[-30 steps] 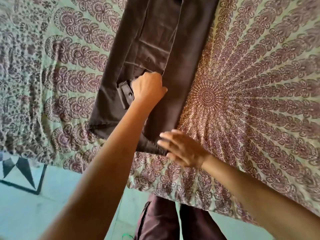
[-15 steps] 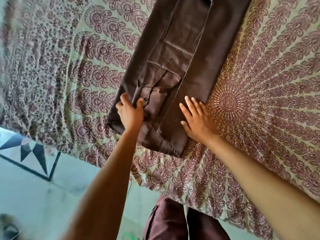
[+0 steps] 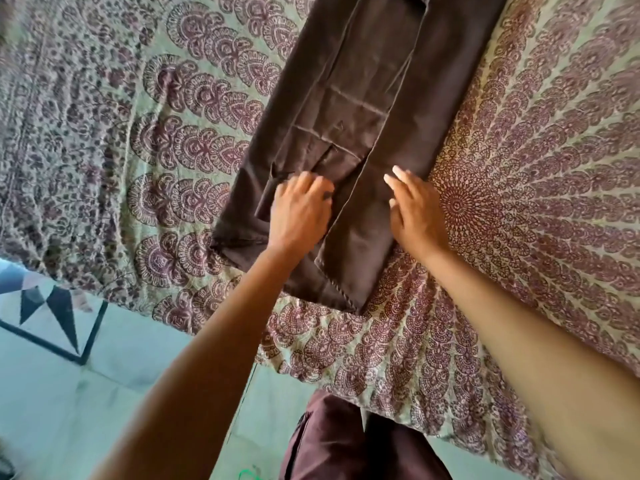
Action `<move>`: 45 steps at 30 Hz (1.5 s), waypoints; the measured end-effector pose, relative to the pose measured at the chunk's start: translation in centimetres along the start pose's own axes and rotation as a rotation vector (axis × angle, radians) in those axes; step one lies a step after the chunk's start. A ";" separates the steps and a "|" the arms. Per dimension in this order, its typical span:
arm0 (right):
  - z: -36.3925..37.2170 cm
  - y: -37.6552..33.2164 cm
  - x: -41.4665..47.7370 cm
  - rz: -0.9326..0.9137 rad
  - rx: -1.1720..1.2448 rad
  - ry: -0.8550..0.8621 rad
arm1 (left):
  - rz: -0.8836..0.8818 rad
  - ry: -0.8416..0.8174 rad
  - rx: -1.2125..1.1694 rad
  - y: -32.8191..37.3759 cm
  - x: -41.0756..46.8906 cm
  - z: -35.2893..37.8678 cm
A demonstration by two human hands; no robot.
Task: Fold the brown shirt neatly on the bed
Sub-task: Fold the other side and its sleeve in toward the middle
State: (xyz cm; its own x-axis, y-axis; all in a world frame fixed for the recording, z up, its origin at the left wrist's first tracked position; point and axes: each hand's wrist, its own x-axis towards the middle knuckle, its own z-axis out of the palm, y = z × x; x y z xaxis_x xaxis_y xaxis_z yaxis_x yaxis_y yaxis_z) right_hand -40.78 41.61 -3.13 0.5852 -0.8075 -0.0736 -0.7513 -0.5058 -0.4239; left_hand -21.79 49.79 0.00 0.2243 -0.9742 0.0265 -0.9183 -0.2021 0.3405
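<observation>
Shirt [image 3: 398,98] flat on bed [image 3: 540,174]

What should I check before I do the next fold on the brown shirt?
1. Shirt folded into a long strip: ok.
2. Its near end lies on the bed, not hanging off: ok.
3. Right hand flat on the shirt's right side: ok.
4. Left hand on the tucked sleeve, gripping or only pressing: cannot tell.
5. Far end tidy: cannot tell, it runs out of the picture.

A home bedroom: patterned bedspread [image 3: 519,168] over a bed, tiled floor [image 3: 69,393].
</observation>
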 end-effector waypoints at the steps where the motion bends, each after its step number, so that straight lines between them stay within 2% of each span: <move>1: -0.3 0.7 0.8 0.032 -0.030 -0.014 | 0.214 -0.076 -0.004 1.1 0.8 1.0; 3: -0.9 2.1 2.3 0.048 -0.094 -0.139 | 0.498 -0.282 0.058 2.5 2.2 3.0; 6: -1.4 2.9 3.5 0.056 -0.182 -0.307 | 0.695 -0.508 0.231 1.2 1.7 5.1; 12: -1.7 2.5 3.3 0.070 -0.188 -0.359 | 1.102 -0.580 0.284 -4.2 -8.7 3.8; 14: -1.8 2.4 3.3 0.080 -0.182 -0.367 | 1.130 -0.562 0.276 -4.3 -9.2 2.7; 15: -1.9 2.3 3.4 0.086 -0.177 -0.373 | 1.084 -0.532 0.258 -3.6 -8.2 2.3; 18: -2.5 2.4 3.6 0.086 -0.156 -0.379 | 0.794 -0.428 0.179 0.0 -2.5 2.4; 20: -3.1 2.6 3.6 0.069 -0.142 -0.389 | 0.645 -0.436 0.204 1.1 0.6 3.2; 21: -3.3 2.7 3.6 0.058 -0.144 -0.384 | 0.634 -0.469 0.235 1.1 1.0 3.7; 25: -3.5 3.6 4.1 0.104 -0.033 -0.245 | 0.812 -0.540 0.248 -1.7 -3.5 5.0; 29: -3.3 3.5 5.2 0.160 0.115 -0.015 | 0.958 -0.541 0.034 -3.2 -6.3 2.6; 31: -3.3 3.4 6.0 0.168 0.121 0.077 | 0.941 -0.466 -0.095 -2.7 -4.1 1.1; 34: -3.7 3.8 8.7 0.200 0.107 0.142 | 0.798 -0.275 -0.202 -1.9 4.1 -0.2; 38: -5.2 4.2 14.7 0.268 0.096 0.193 | 0.636 -0.158 -0.114 -3.4 16.9 -0.8; 43: -6.6 5.3 21.8 0.270 0.120 0.211 | 0.101 -0.050 -0.157 -6.5 28.3 -1.4; 45: -6.9 5.9 24.9 0.250 0.112 0.182 | -0.054 0.019 -0.181 -8.2 32.0 -1.6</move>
State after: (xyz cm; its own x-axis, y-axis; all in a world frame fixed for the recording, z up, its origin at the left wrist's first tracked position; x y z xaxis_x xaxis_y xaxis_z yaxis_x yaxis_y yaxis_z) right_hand -32.70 16.44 -1.22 0.3152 -0.9486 -0.0302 -0.8209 -0.2565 -0.5103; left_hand -6.59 20.46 -0.48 0.2791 -0.9600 0.0213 -0.8316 -0.2306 0.5053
